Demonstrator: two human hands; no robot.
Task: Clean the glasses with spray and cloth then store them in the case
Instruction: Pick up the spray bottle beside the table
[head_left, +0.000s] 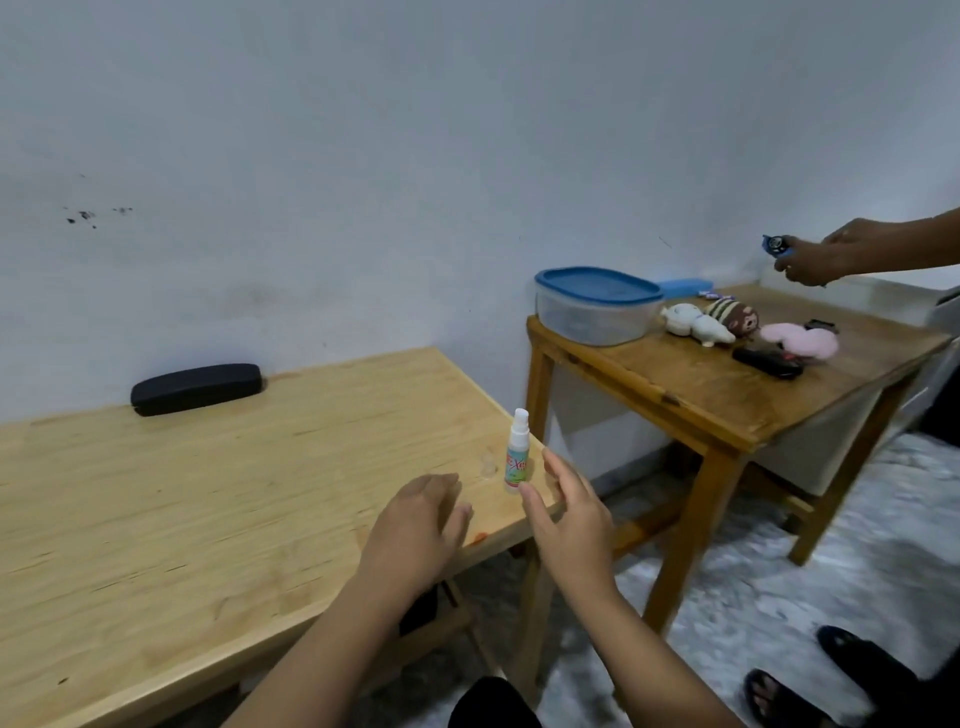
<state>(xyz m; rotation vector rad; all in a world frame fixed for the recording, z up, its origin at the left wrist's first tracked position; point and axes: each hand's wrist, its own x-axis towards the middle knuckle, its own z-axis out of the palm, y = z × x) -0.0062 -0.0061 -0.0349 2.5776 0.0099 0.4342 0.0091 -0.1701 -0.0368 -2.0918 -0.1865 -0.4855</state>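
The small spray bottle (517, 451) stands up near the middle of the frame, at the right edge of the light wood table (208, 519). The right hand (569, 514) is just beside it, fingers spread wide, holding nothing. The left hand (415, 525) hangs loose and holds nothing. The black case (196, 388) (lid closed) lies at the left by the wall.
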